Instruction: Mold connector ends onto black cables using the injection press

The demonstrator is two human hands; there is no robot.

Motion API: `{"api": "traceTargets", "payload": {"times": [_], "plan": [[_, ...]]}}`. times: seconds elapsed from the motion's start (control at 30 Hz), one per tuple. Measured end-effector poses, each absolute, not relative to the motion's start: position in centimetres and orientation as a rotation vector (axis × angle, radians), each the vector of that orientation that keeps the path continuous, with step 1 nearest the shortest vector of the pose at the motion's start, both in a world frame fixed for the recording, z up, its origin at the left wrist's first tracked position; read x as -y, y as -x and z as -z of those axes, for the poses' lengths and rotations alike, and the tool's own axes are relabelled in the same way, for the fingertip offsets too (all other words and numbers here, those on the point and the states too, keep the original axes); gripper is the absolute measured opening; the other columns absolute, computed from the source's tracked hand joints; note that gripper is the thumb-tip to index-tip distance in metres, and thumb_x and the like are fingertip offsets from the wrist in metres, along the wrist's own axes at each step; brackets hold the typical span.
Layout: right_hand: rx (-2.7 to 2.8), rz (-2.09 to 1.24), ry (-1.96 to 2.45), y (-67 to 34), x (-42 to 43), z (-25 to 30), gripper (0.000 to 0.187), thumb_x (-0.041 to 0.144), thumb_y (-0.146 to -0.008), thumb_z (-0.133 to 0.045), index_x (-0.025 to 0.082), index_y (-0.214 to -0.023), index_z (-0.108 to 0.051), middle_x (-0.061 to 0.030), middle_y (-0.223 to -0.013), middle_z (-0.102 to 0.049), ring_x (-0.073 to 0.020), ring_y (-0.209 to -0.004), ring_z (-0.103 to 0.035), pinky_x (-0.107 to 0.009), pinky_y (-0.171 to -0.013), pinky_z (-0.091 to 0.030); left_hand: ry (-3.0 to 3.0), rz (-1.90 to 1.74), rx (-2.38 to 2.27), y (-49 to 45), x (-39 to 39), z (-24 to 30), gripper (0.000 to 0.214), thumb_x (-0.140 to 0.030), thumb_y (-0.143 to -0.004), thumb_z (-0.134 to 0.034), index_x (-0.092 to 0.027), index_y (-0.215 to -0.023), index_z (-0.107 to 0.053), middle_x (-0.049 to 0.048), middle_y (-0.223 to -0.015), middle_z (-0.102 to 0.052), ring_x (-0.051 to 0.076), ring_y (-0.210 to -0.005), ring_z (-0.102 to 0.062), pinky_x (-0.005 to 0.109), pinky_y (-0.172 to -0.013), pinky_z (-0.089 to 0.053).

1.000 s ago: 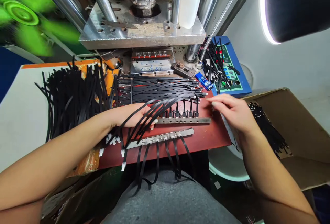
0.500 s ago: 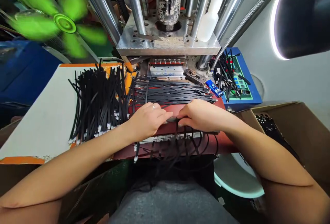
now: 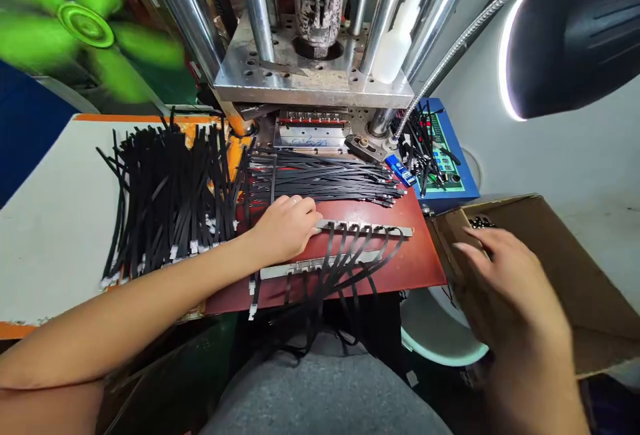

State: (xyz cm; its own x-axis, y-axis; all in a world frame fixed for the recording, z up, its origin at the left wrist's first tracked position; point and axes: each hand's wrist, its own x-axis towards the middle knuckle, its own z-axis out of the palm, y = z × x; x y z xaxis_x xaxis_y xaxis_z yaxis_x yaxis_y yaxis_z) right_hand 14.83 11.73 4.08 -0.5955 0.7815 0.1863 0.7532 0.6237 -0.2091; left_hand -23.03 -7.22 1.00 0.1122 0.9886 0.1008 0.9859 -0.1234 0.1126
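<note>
My left hand is closed on the left end of a narrow metal bar at the red work surface. Several black flat cables are set along this bar and hang toward my lap. A second metal bar lies nearer to me, also with cables along it. Above the cardboard box at the right is my right hand, its thumb and fingers apart and nothing visible in them. Behind my left hand lies a row of black cables.
A thick pile of black cables with white ends covers part of the white board. The steel press plate stands behind. A lamp overhangs the right, a green fan spins at left, and a pale bucket stands below.
My right hand has left the bar and moved right to the cardboard box. My left hand stays at the bar's left end. The view has shifted a little to the right.
</note>
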Motion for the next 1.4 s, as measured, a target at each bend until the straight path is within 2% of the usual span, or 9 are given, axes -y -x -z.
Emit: {"api": "traceTargets", "payload": {"times": [0.07,0.17,0.3,0.4,0.6,0.77,1.0,1.2,1.4], "plan": [[2.724,-0.232,0.830,-9.0,-9.8,-3.4,0.053,0.045,-0.090,-0.060,0.020,-0.138,-0.057,-0.0165,-0.134,-0.059,-0.0336,-0.122,-0.056,-0.054,-0.104,-0.046,-2.269,-0.279,-2.087,22.3,6.4,-1.2,0.022,-0.027,-0.096,-0.053,-0.019,-0.108,-0.070,0.0074,-0.102,-0.065,0.026,-0.093,-0.058,0.038,-0.079,-0.043],[2.829,-0.350,0.272,-1.6,-8.8,-3.3,0.041,0.019,-0.095,-0.048,0.024,-0.135,-0.055,-0.0103,-0.142,-0.055,-0.0294,-0.136,-0.045,-0.056,-0.115,-0.034,-2.067,-0.595,-2.030,21.6,6.3,-2.2,0.032,-0.028,-0.101,-0.042,-0.015,-0.117,-0.067,0.0098,-0.109,-0.065,0.025,-0.101,-0.057,0.038,-0.090,-0.043],[2.684,-0.540,0.243,0.0,-9.8,-4.6,0.030,0.012,-0.091,-0.049,0.022,-0.117,-0.060,-0.0066,-0.107,-0.069,-0.0205,-0.097,-0.066,-0.035,-0.084,-0.054,-1.412,-0.789,-1.620,21.1,7.7,-4.0,0.066,-0.056,-0.104,-0.019,-0.015,-0.098,-0.071,0.0064,-0.092,-0.069,0.019,-0.085,-0.061,0.032,-0.084,-0.045],[2.925,-0.378,0.240,0.8,-8.8,-5.3,0.044,0.017,-0.090,-0.056,0.027,-0.133,-0.054,-0.0052,-0.107,-0.066,-0.0195,-0.085,-0.065,-0.030,-0.071,-0.052,-1.031,-0.762,-1.263,20.2,8.3,-4.9,0.075,-0.071,-0.097,-0.021,-0.016,-0.091,-0.071,0.0054,-0.091,-0.071,0.018,-0.082,-0.063,0.029,-0.079,-0.047],[2.972,0.126,0.272,7.4,-8.0,-5.9,0.025,0.017,-0.095,-0.046,0.015,-0.111,-0.065,-0.0124,-0.107,-0.069,-0.0259,-0.097,-0.061,-0.037,-0.083,-0.049,-0.993,-0.747,-1.077,21.8,7.6,-7.1,0.038,-0.044,-0.083,-0.067,-0.017,-0.109,-0.059,-0.0007,-0.071,-0.064,0.015,-0.066,-0.061,0.029,-0.071,-0.048],[2.955,0.307,0.526,6.0,-12.5,-6.6,0.034,0.020,-0.087,-0.062,0.012,-0.120,-0.061,-0.0171,-0.118,-0.067,-0.0365,-0.114,-0.057,-0.054,-0.097,-0.045,-1.638,-0.755,-2.033,27.4,8.2,-7.5,0.061,-0.039,-0.081,-0.073,-0.019,-0.134,-0.050,0.0100,-0.118,-0.062,0.026,-0.107,-0.060,0.042,-0.095,-0.044],[3.035,-0.274,0.037,-3.0,-7.8,-2.8,0.025,0.035,-0.094,-0.060,0.024,-0.116,-0.063,-0.0097,-0.154,-0.040,-0.0384,-0.147,-0.024,-0.068,-0.112,-0.031,-2.236,-0.146,-1.753,25.3,14.9,-3.3,0.017,-0.033,-0.083,-0.073,-0.018,-0.087,-0.067,0.0044,-0.091,-0.065,0.024,-0.092,-0.060,0.038,-0.086,-0.042],[2.814,-0.262,0.155,-0.1,-11.5,-3.9,0.023,0.026,-0.099,-0.051,0.021,-0.120,-0.060,-0.0087,-0.114,-0.070,-0.0235,-0.106,-0.065,-0.041,-0.091,-0.056,-2.346,-0.282,-2.046,27.6,11.1,-2.5,0.018,-0.029,-0.097,-0.052,-0.016,-0.097,-0.065,0.0045,-0.089,-0.067,0.020,-0.076,-0.061,0.034,-0.074,-0.045],[2.730,-0.072,0.620,13.5,-22.7,-4.0,0.040,0.019,-0.094,-0.040,0.013,-0.126,-0.062,-0.0153,-0.125,-0.066,-0.0305,-0.117,-0.060,-0.049,-0.105,-0.047,-1.821,-0.492,-2.528,35.9,-1.7,-1.8,0.047,-0.017,-0.100,-0.034,-0.013,-0.146,-0.043,0.0164,-0.141,-0.053,0.028,-0.127,-0.052,0.041,-0.109,-0.040]]}}
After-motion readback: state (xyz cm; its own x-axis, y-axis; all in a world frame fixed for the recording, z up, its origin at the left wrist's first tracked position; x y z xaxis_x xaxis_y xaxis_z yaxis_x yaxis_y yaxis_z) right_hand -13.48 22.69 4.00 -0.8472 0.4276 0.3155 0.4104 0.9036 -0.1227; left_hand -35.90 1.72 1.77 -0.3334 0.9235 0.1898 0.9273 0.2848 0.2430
